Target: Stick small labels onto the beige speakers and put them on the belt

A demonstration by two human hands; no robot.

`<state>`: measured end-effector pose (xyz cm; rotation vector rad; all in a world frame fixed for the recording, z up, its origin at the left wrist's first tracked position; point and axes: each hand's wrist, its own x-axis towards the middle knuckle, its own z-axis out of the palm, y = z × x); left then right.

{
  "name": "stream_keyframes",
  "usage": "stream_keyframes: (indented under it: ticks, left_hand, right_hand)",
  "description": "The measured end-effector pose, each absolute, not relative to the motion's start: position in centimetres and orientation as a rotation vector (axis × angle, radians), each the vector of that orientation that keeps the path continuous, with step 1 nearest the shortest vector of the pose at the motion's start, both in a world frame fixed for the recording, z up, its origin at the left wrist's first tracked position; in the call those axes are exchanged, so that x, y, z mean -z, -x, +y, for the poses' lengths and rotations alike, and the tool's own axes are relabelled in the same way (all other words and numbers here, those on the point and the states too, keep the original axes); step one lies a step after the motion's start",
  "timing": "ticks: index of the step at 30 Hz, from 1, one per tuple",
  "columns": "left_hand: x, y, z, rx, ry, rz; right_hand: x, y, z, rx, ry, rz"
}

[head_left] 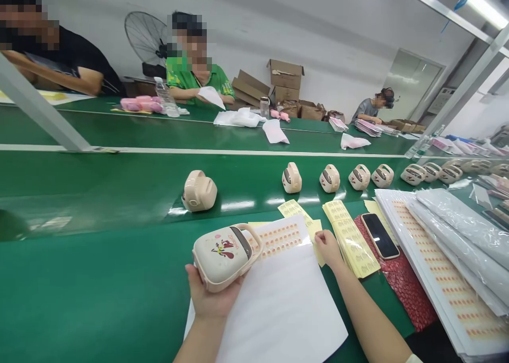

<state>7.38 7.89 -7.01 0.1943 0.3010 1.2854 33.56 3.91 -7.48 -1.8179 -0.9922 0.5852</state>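
My left hand (217, 299) holds up a small cream case with a carrying handle (220, 257), its printed cartoon face turned upward. Under it lies a large white sheet (278, 299) with rows of small orange stickers near its top edge. Over a pale yellow sticker sheet (316, 228), my right hand (329, 247) has its fingertips pinched together. Whatever is between those fingertips is too small to make out. Just right of that hand is a stack of yellow sticker sheets (350, 238).
Along the green belt (119, 193) stands a row of similar cream cases (200, 191). A phone (379, 236) lies on red wrap, beside plastic-covered sticker sheets (449, 267) at right. A metal post (43, 103) rises at left. Co-workers (199, 77) sit across the table.
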Motion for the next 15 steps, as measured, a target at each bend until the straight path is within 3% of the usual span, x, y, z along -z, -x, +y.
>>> stream_keyframes:
  ticks: [15]
  left_hand:
    - [5.2, -8.1, 7.7, -1.270, -0.211, 0.581]
  right_hand:
    - [7.6, -33.4, 4.2, -0.563, 1.778, -0.946]
